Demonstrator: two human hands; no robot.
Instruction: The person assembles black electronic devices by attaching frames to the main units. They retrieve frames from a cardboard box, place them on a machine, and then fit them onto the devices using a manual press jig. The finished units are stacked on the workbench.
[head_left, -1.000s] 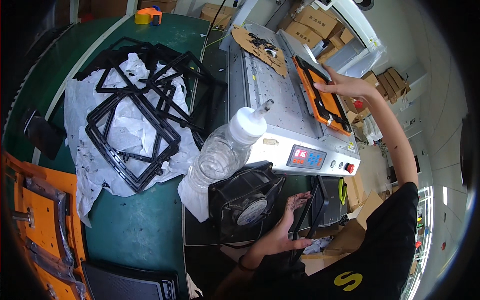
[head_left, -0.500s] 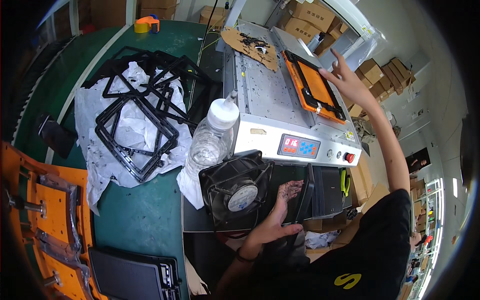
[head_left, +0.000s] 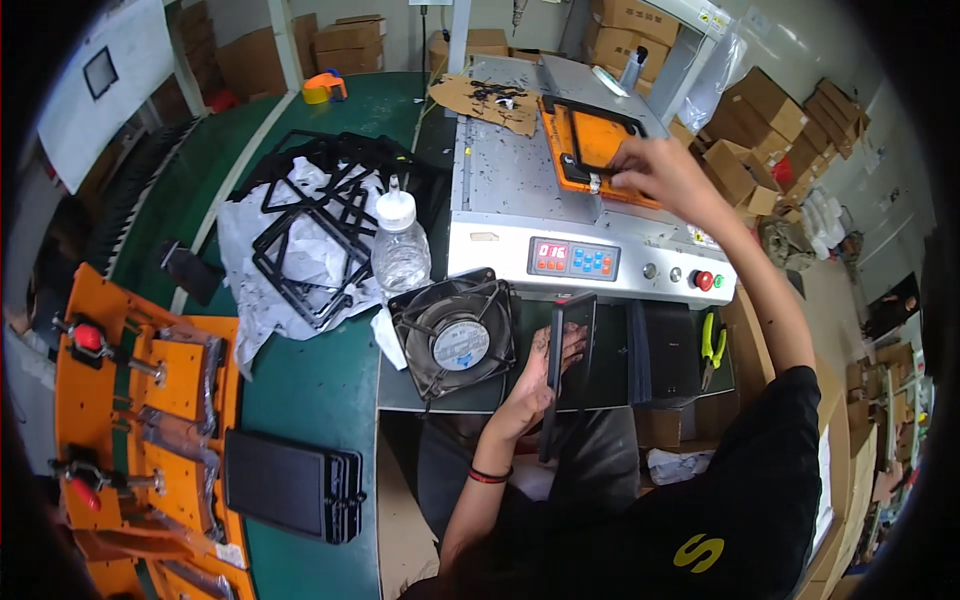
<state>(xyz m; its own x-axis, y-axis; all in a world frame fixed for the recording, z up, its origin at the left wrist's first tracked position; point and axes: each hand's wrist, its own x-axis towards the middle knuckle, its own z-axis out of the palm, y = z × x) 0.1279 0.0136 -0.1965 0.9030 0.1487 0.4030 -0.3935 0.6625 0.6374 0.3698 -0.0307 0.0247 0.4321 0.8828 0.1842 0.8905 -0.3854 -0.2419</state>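
My left hand (head_left: 528,392) is closed round a thin black rectangular panel (head_left: 553,375), held nearly edge-on above the front edge of the bench. Its sooty fingertips show beyond the panel's edge. Farther right, my right hand (head_left: 662,178) reaches over an orange fixture plate (head_left: 597,138) lying on the grey machine. Its bent fingers pinch at the near right part of a black frame (head_left: 572,135) on that plate; the exact contact is partly hidden by the hand. A white clip-like tab (head_left: 594,184) sits by the fingertips.
A black fan (head_left: 455,340) and a clear squeeze bottle (head_left: 402,245) stand left of my left hand. Black frames (head_left: 310,250) lie heaped on white paper. Stacked dark panels (head_left: 662,350) and yellow-green pliers (head_left: 712,350) are at the right. Orange clamp fixtures (head_left: 165,440) line the left.
My right hand has come down from pointing above the fixture, its fingers now bent at the black frame. My left hand, earlier spread beside the panel, now grips it. The view has shifted.
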